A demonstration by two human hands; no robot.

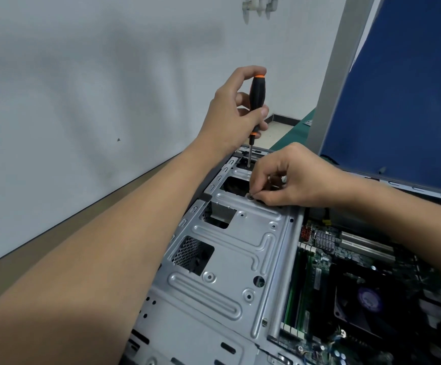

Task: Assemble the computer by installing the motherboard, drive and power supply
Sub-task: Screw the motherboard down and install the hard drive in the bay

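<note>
The open computer case lies on its side, with its grey metal drive cage (230, 259) facing up in the middle. My left hand (234, 109) grips a black and orange screwdriver (256, 97) upright, its shaft reaching down into the far end of the cage. My right hand (290, 177) pinches a small screw (251, 197) against the cage's top plate, close beside the screwdriver's shaft. The motherboard (327, 262) sits inside the case at the right, with green memory slots and a black CPU fan (367, 301). The screwdriver's tip is hidden.
A white wall (95, 101) runs close along the left of the case. A blue panel with a grey frame (398, 88) stands right behind the case at the upper right. A green mat (293, 133) and floor show beyond.
</note>
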